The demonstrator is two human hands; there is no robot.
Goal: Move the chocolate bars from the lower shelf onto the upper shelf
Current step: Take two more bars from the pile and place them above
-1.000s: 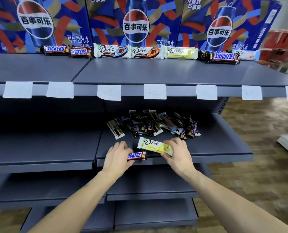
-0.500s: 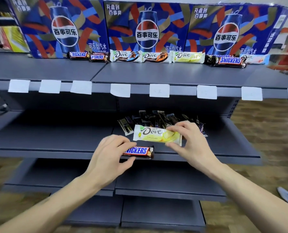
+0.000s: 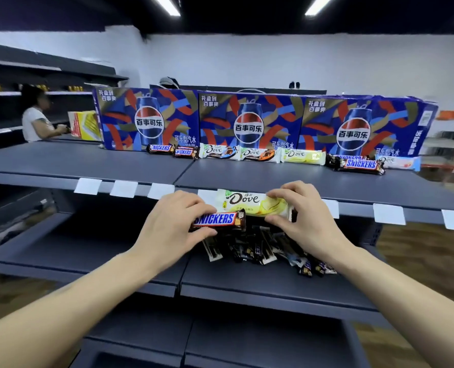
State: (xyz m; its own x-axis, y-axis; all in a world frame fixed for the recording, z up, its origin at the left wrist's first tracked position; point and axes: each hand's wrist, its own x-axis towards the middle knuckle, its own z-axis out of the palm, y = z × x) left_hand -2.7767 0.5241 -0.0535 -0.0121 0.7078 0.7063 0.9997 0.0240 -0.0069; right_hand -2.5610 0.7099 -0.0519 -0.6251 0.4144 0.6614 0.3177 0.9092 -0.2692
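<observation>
My left hand grips a brown Snickers bar by its left end. My right hand pinches a yellow-white Dove bar at its right end. Both bars hang in the air just in front of the upper shelf's front edge. A pile of several dark chocolate bars lies on the lower shelf below my hands. A row of Snickers and Dove bars lines the back of the upper shelf.
Three blue Pepsi cartons stand behind the row on the upper shelf. White price tags hang along its front edge. A person in a white top stands at far left by other shelving. Wood floor shows at right.
Both hands have risen from the lower shelf's front edge to the level of the upper shelf's edge, carrying the Snickers and Dove bars. The view has tilted upward.
</observation>
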